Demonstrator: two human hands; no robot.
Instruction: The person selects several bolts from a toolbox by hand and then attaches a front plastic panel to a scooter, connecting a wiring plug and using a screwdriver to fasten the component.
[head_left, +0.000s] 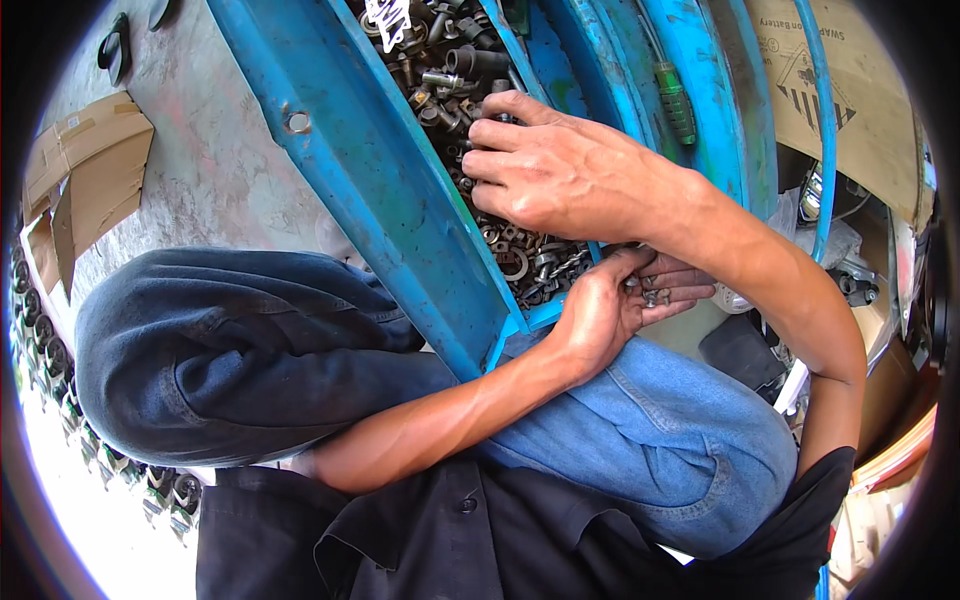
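Observation:
My left hand (625, 295) is cupped, palm up, near the tray's close end, holding several small metal fasteners (652, 295). Their exact kind is too small to tell. My right hand (545, 170) reaches across from the right, over a long blue metal tray (365, 180). Its fingers are bent and slightly apart, with the tips down at the loose bolts (440, 80) in the tray; whether anything lies under them is hidden. Nuts, washers and a larger ring (512, 265) lie below that hand.
More blue metal channels (705, 90) run along the right, with a green screwdriver handle (675, 103) on them. A blue hose (824, 130) hangs before a cardboard box (870, 100). Folded cardboard (100, 165) and a black sandal (116, 50) lie on the floor at left.

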